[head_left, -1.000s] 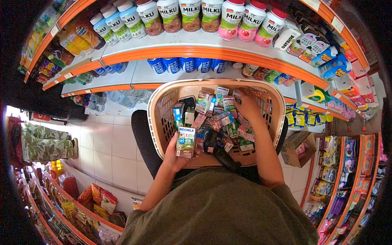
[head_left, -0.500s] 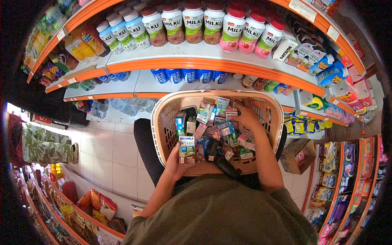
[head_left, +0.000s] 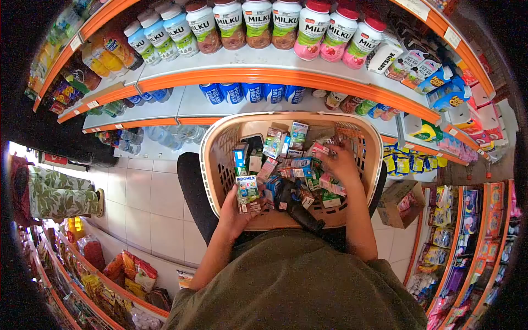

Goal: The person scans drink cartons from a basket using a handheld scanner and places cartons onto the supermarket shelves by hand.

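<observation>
My left hand [head_left: 234, 213] is closed around an Indomilk Kids milk carton [head_left: 247, 188], held at the left front of a beige laundry basket [head_left: 207, 165]. The carton's blue-and-white front faces up. Over the basket's right side, my right hand [head_left: 340, 159] pinches a small reddish milk carton [head_left: 319, 149], partly covered by the fingers. Many small drink cartons lie jumbled beneath both hands. Another Indomilk carton [head_left: 299, 131] stands near the back wall. A black object [head_left: 304, 215], its kind unclear, rests at the basket's front edge, close to my shirt.
Ahead, an orange-edged shelf [head_left: 231, 74] carries Milku bottles [head_left: 258, 25], with blue Pocari Sweat cans [head_left: 253, 93] one level lower. An open cardboard box [head_left: 400, 203] sits on the floor at right. Snack racks [head_left: 478, 231] flank me, and tiled floor [head_left: 143, 190] shows at left.
My right hand has shifted slightly right and toward me, lifting and turning the reddish carton. The carton in my left hand has tilted. The view has moved a little.
</observation>
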A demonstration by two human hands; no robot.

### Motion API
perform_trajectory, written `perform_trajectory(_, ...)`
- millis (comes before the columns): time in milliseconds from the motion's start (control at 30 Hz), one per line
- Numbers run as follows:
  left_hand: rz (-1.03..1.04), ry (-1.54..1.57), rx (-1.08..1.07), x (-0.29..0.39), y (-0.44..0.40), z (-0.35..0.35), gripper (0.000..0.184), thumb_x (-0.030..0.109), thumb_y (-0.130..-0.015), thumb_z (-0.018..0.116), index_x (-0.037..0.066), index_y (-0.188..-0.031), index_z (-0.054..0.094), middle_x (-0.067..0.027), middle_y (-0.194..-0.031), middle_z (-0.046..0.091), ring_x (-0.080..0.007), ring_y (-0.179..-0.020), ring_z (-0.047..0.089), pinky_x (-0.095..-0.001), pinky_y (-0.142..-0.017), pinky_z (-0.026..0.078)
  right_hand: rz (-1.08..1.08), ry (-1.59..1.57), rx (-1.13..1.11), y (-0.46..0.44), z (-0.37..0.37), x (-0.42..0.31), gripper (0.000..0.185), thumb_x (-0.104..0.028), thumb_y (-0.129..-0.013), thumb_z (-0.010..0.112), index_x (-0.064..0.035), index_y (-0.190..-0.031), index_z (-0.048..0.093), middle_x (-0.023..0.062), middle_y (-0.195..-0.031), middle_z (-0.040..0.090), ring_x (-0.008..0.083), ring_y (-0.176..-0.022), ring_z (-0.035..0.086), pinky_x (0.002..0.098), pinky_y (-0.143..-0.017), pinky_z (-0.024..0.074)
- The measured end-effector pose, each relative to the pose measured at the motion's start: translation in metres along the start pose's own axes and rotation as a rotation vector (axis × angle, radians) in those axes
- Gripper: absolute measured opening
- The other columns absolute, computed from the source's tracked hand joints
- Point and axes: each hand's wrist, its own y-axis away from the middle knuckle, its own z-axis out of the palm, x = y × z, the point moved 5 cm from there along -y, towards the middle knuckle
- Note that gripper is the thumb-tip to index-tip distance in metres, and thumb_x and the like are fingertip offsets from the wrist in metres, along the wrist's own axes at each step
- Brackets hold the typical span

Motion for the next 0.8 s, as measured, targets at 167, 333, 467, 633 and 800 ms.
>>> perform_trajectory(167,0.009,0.009,-0.076,0.002,-0.004,-0.003,0.049,0.043,-0.094,0.035,0.007,-0.127,0.041,-0.0115,-0.12,0.054,-0.0268,-0.104,0.055,-0.0425,-0.091,0.042,-0.012,-0.009,0.111,0.002,0.003,0.017,0.049,-0.04,-0.079,0.065,-0.009,-0.116,0.058,0.025,-0.128,0.04,0.0336,-0.1,0.056,0.0404,-0.085,0.0459)
perform_trajectory(333,0.033,-0.037,-0.002,0.002,-0.006,0.0,0.05,0.04,-0.092,0.042,0.008,-0.13,0.037,-0.0095,-0.124,0.049,-0.0252,-0.112,0.048,-0.0433,-0.097,0.036,-0.062,0.238,0.16,0.005,0.006,0.01,0.052,-0.035,-0.08,0.065,-0.0112,-0.123,0.051,0.0266,-0.135,0.031,0.0396,-0.123,0.036,0.0442,-0.095,0.0382)
perform_trajectory(467,0.106,0.002,-0.06,0.002,-0.009,0.01,0.056,0.04,-0.089,0.047,0.005,-0.131,0.033,-0.0116,-0.118,0.052,-0.0225,-0.107,0.051,-0.0402,-0.096,0.036,-0.089,0.13,0.174,0.016,0.004,-0.018,0.051,-0.031,-0.079,0.065,-0.0054,-0.121,0.051,0.0294,-0.134,0.031,0.0448,-0.125,0.031,0.048,-0.103,0.0292)
perform_trajectory(633,0.199,-0.084,0.034,0.002,-0.021,-0.002,0.05,0.033,-0.086,0.055,0.002,-0.123,0.04,-0.0093,-0.099,0.057,-0.0217,-0.092,0.057,-0.0369,-0.09,0.04,-0.239,0.206,0.266,0.016,0.017,-0.021,0.047,-0.031,-0.079,0.067,-0.006,-0.116,0.055,0.0206,-0.132,0.038,0.0389,-0.119,0.038,0.0449,-0.096,0.036)
perform_trajectory(800,0.518,-1.555,0.179,0.0,-0.032,0.007,0.041,0.027,-0.079,0.064,0.0,-0.106,0.048,-0.0151,-0.089,0.059,-0.0278,-0.087,0.059,-0.0378,-0.074,0.047,-0.229,0.155,-0.052,0.023,0.041,-0.035,0.05,-0.03,-0.077,0.069,-0.0046,-0.116,0.052,0.0185,-0.121,0.048,0.0365,-0.113,0.045,0.0449,-0.094,0.038)
